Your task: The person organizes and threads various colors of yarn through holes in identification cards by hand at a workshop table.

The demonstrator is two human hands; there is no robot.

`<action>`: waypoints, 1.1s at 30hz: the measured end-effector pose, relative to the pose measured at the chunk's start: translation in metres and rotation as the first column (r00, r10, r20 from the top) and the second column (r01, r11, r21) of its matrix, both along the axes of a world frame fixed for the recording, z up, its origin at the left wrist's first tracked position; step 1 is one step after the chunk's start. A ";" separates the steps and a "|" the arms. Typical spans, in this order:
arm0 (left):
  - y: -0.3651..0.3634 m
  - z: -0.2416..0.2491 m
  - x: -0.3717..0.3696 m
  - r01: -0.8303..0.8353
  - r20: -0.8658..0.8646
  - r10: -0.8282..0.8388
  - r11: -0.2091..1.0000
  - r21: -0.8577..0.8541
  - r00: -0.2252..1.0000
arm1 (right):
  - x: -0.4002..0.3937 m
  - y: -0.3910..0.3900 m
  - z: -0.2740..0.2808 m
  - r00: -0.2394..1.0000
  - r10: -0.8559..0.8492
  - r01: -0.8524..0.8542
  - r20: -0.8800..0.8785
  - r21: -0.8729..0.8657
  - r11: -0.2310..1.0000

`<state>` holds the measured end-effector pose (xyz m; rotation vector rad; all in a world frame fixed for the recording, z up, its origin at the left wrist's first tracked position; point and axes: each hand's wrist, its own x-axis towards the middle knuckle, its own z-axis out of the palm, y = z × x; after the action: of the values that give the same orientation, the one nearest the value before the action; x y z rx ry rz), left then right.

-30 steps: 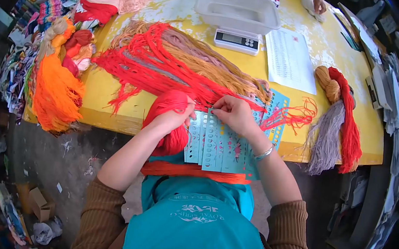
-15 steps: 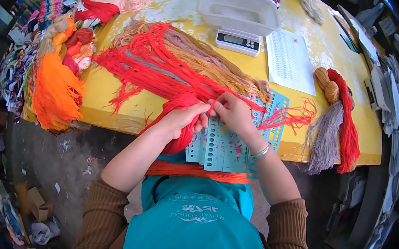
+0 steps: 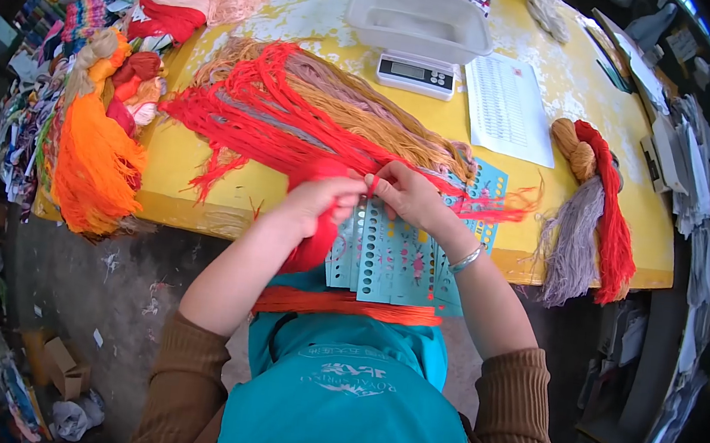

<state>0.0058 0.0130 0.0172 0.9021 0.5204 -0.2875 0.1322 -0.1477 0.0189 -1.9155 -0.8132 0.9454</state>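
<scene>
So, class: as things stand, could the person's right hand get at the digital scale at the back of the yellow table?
Probably yes. The right hand is pinching red yarn, but only low yarn lies between it and the scale, and nothing tall blocks the way; it would need to let go first.

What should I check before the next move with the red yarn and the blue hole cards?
1. Left hand has the red yarn bundle: ok, the fingers are closed around it.
2. Right hand pinches red strands at the fingertips: ok, both hands meet over the cards.
3. Blue hole cards lie flat at the table's near edge: ok, fanned side by side, partly overhanging.
4. Strand threaded through a hole: cannot tell, the hands cover that spot.
5. Loose red strands clear of the grey and red skein: ok, they lie apart.
6. Scale and paper sheet out of the way: ok, farther back on the yellow table.
</scene>
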 end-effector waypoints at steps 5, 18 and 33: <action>0.084 0.027 -0.067 -0.357 0.255 0.457 0.864 -0.355 0.852 | -0.005 0.000 0.022 0.993 0.063 -0.043 0.103 -0.182 0.982; 0.036 0.010 -0.072 -0.305 0.346 0.008 0.492 0.815 0.938 | -0.023 -0.009 0.015 0.904 0.077 -0.120 0.421 0.076 0.990; 0.016 -0.008 -0.045 0.127 -0.078 -0.160 0.325 0.937 0.984 | -0.019 -0.007 -0.016 0.966 -0.167 0.227 -0.196 0.341 0.912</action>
<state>-0.0389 0.0292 0.0093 2.1478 0.5710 -0.0960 0.1137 -0.1544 0.0027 -1.5447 -0.6313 0.7566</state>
